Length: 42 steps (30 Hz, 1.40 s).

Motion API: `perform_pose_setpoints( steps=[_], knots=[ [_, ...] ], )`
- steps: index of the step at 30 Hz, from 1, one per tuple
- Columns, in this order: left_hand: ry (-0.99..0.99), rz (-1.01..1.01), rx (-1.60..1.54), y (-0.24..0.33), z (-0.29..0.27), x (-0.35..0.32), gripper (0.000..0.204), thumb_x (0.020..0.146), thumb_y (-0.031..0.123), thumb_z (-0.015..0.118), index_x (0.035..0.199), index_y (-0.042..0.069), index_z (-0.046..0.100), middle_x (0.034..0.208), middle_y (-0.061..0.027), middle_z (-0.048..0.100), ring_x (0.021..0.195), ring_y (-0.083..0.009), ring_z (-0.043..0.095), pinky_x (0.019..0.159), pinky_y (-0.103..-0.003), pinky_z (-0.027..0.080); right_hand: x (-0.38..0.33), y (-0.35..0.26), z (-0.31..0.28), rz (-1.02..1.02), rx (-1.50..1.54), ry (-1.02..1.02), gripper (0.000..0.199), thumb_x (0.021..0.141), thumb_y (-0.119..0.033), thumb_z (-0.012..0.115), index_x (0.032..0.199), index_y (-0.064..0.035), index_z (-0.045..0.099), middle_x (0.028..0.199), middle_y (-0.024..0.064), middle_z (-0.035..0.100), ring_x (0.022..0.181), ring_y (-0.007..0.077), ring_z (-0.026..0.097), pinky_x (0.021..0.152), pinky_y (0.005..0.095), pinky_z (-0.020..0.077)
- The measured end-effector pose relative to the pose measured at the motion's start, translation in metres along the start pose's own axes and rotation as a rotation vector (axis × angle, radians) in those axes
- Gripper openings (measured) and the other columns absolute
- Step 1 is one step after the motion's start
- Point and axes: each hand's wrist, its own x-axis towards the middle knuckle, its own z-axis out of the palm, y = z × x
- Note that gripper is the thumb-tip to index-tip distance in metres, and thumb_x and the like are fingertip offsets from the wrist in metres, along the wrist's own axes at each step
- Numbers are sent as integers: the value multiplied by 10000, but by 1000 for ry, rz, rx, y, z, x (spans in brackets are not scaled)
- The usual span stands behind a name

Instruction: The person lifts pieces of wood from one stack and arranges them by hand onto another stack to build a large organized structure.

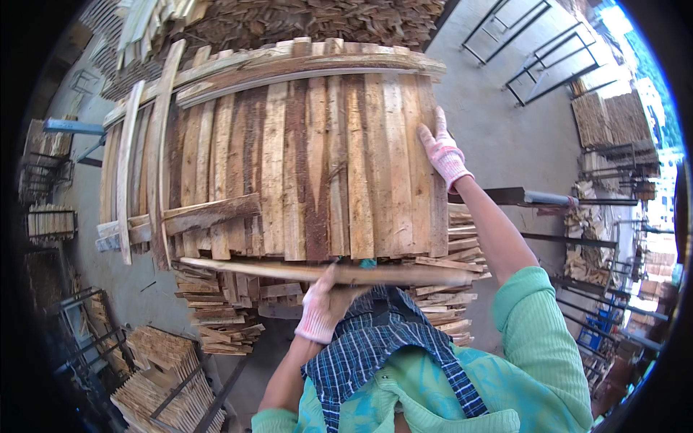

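Note:
My left hand [321, 307], in a white and pink work glove, is closed around a long, thin wooden strip [411, 276]. The strip lies crosswise along the near edge of a layer of upright-running rough boards [336, 166], and its right end is blurred. My right hand [442, 150], gloved alike, rests with fingers stretched out on the layer's right edge. Across the far ends of these boards runs a long bark-edged slat [310, 72]. Two loose slats [164, 130] lie lengthwise at the left, over a short crosswise board [195, 215].
Stacks of short wood pieces [220, 317] stand below the near edge. Dark metal bars [520, 196] jut out at the right, a blue one [72, 126] at the left. Empty metal frames [552, 61] stand on the concrete floor [498, 115]. More wood [310, 22] is piled behind.

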Motion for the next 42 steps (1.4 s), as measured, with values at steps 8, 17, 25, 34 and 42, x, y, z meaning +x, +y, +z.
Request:
perform_pose_setpoints(
  steps=[8,17,25,34,42],
  knots=[
    [-78,-43,-15,12,30,-38,340,960,136,649,1269,84,516,1335,-187,553,1316,-399,501,1079,-646,427,-30,-35,-21,-342,-713,160,756,986,-471,570,1579,-115,261,1448,307,463,1310,496,469,1098,484,389],
    [-176,-25,109,8,55,-53,578,934,71,646,1442,61,372,1332,-157,564,1251,-329,570,1062,-526,491,-225,-133,-32,-972,-421,-882,759,884,-403,709,1494,-90,385,1063,222,610,903,424,674,750,485,568],
    [269,543,145,116,12,-43,961,899,85,717,1585,144,46,1528,-190,329,1310,-352,463,968,-588,473,-172,-111,22,-1018,-704,-412,642,859,-292,691,1454,-213,463,1110,171,585,1062,373,588,854,539,464],
    [662,531,801,201,9,-59,222,1008,321,619,1034,127,513,786,0,578,556,-98,574,458,-259,496,-191,-138,39,-864,-733,-406,652,863,-279,703,1459,-188,455,1090,190,600,985,381,612,816,506,492],
    [688,615,1266,227,34,-61,600,961,369,682,1382,-38,551,1345,-158,602,1287,-233,514,1111,-315,366,-197,-140,42,-875,-631,-300,564,855,-157,625,1410,-214,542,976,133,590,934,352,597,790,489,464]
  ],
)
